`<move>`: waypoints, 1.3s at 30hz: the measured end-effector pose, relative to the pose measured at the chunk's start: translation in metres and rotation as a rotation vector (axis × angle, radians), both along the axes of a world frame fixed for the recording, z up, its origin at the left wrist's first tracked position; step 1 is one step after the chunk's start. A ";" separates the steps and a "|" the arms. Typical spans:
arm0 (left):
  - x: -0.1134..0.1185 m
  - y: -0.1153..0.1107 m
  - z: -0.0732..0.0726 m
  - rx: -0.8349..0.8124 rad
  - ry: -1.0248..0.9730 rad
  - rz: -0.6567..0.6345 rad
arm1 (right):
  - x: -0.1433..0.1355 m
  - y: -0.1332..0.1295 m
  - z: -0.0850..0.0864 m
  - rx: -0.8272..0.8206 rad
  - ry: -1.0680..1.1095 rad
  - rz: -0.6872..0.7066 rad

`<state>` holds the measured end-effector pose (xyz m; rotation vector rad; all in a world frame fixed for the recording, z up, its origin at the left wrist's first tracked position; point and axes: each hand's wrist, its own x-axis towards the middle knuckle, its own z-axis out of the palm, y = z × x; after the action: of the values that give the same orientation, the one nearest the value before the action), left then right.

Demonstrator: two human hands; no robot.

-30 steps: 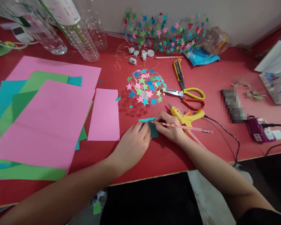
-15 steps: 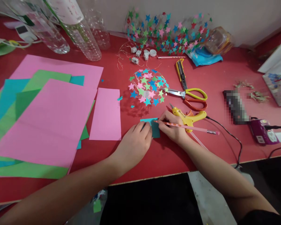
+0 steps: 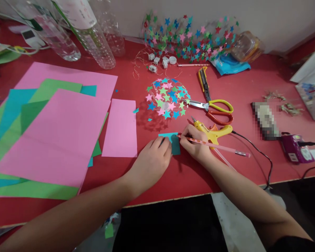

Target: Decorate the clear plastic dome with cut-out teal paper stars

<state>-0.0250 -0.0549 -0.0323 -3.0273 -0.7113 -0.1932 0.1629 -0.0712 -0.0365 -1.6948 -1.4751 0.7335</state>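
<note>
A small blue paper piece lies on the red table. My left hand presses it down from the left, fingers bent and close together, covering part of it. Pinched in my right hand is a pink spotted pencil, its tip on the paper near the upper edge and its eraser pointing right. A yellow glue gun lies just beyond my right hand, partly hidden by it. Farther back, a clear dome-like piece covered in coloured stars stands beside the scissors.
Pink, green and blue paper sheets are stacked at left, beside a pink paper strip. Plastic bottles stand behind. A star-covered clear bottle, a box cutter and a second pencil lie farther back. A purple power adapter sits at right.
The pencil's eraser end has swung slightly right and down, and its tip has shifted a little right on the paper. My left hand stays in place on the paper.
</note>
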 end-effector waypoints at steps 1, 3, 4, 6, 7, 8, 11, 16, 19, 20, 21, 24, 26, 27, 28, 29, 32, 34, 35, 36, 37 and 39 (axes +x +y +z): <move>0.000 0.000 0.000 -0.005 0.002 0.000 | 0.000 0.000 0.000 0.000 -0.004 0.003; 0.000 0.000 0.000 -0.011 0.003 0.003 | 0.000 0.000 0.001 -0.010 -0.005 0.013; 0.000 0.000 0.000 -0.009 0.005 0.004 | 0.000 0.000 0.001 -0.019 -0.002 0.018; 0.000 0.000 0.000 0.001 0.007 0.008 | 0.000 0.001 0.001 -0.036 0.004 0.029; 0.000 0.000 0.000 0.006 0.006 0.011 | 0.000 0.001 0.001 -0.042 0.006 0.038; 0.001 0.000 -0.001 0.010 0.003 0.011 | 0.000 0.001 0.001 -0.045 0.007 0.047; 0.000 0.000 0.000 0.008 0.006 0.012 | 0.001 0.000 0.001 -0.040 -0.015 0.092; 0.000 0.000 0.000 0.017 0.007 0.004 | 0.003 -0.001 0.001 -0.002 -0.046 0.173; 0.000 0.000 0.000 0.015 0.004 -0.003 | 0.003 -0.001 0.000 0.029 -0.055 0.220; 0.000 0.000 0.000 0.013 0.007 -0.004 | 0.004 -0.001 -0.001 0.037 -0.059 0.229; 0.000 0.000 0.000 0.014 0.009 -0.002 | 0.004 -0.001 -0.002 0.046 -0.063 0.234; 0.000 0.001 0.000 0.025 0.002 0.005 | 0.004 -0.001 -0.003 0.058 -0.066 0.243; 0.001 0.001 0.000 0.028 0.000 0.001 | 0.004 -0.001 -0.003 0.052 -0.057 0.241; 0.001 0.001 0.000 0.029 -0.001 0.000 | 0.004 -0.001 -0.003 0.046 -0.049 0.235; 0.001 0.001 0.000 0.029 -0.001 0.000 | 0.004 -0.001 -0.002 0.041 -0.041 0.224; 0.001 0.001 0.000 0.029 -0.003 0.001 | 0.004 -0.001 -0.002 0.039 -0.032 0.212; 0.000 0.000 0.000 0.020 0.002 0.006 | 0.004 0.000 -0.001 0.030 -0.018 0.188; 0.000 0.000 0.000 0.010 0.011 0.007 | 0.004 0.000 -0.001 0.026 -0.018 0.182; 0.000 0.000 0.000 0.009 0.013 0.008 | 0.004 0.000 -0.001 0.026 -0.017 0.182; 0.000 0.000 0.000 0.009 0.013 0.009 | 0.004 0.000 -0.001 0.028 -0.013 0.187; 0.000 0.000 0.000 0.011 0.012 0.009 | 0.004 0.000 -0.001 0.034 -0.008 0.199; 0.001 0.000 0.000 0.016 0.009 0.006 | 0.005 0.000 -0.002 0.043 0.003 0.225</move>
<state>-0.0245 -0.0547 -0.0319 -3.0087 -0.7139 -0.1840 0.1681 -0.0711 -0.0385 -1.5101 -1.6861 0.8159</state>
